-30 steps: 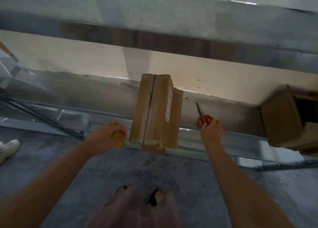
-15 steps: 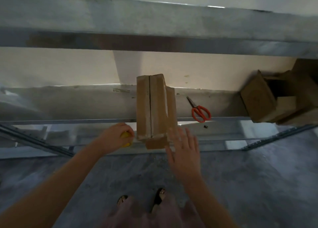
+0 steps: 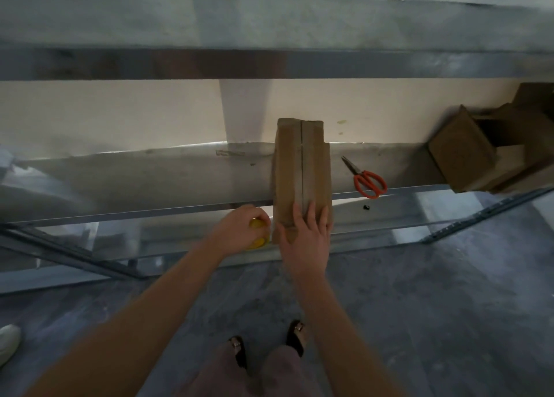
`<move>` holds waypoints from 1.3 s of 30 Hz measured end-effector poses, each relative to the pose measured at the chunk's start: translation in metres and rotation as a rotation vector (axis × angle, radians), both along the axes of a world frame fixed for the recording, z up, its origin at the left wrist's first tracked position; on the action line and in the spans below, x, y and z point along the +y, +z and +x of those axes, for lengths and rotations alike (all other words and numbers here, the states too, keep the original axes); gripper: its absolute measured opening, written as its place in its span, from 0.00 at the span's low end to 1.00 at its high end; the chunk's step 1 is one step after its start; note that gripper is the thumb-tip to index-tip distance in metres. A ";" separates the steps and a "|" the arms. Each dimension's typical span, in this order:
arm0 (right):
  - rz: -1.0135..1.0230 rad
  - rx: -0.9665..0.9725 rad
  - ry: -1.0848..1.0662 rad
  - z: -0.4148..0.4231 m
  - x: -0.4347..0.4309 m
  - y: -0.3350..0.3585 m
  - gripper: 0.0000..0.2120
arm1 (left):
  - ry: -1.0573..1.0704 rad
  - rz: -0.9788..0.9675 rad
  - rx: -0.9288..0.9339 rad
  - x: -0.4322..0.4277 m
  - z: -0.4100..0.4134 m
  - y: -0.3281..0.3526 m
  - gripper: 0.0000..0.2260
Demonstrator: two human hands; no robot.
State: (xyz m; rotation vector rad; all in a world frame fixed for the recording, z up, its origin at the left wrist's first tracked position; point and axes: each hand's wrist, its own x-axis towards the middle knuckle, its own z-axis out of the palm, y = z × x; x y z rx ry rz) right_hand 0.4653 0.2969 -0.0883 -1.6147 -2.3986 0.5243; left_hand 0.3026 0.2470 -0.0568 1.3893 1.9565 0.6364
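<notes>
- The cardboard box is lying lengthwise on the metal shelf, running from twelve o'clock by the pale wall down to six o'clock. Its near end is sticking out past the shelf's front edge.
- A seam is running along the box's top face from end to end.
- The right hand is lying flat on the near end of the box. Its fingers are reaching straight and slightly spread toward twelve o'clock, straddling the seam.
- The left hand is sitting at nine o'clock of the box's near end, with its fingers curling round a yellow object.
- The yellow object is showing only in part between the fingers, just beside the box's left edge. Whether it is touching the cardboard cannot be told.
- Orange-handled scissors are lying on the shelf at three o'clock of the box, apart from it, with the blades pointing toward eleven o'clock.
- A small black bit is sitting at six o'clock of the scissors, near the shelf's front edge.
- More cardboard boxes are piling up, tilted, at the shelf's far three o'clock end.
- The person's sandalled feet are standing on the grey floor at six o'clock of the box.
</notes>
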 end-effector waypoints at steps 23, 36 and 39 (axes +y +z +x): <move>0.067 0.013 0.117 0.002 0.029 -0.005 0.32 | -0.100 -0.183 -0.084 0.029 -0.014 0.001 0.06; 0.018 0.021 0.139 -0.002 0.044 0.002 0.31 | -0.158 -0.211 -0.142 0.041 -0.027 0.017 0.03; 0.016 -0.010 0.159 0.002 0.047 0.001 0.29 | -0.212 -0.119 0.123 0.044 -0.030 0.017 0.03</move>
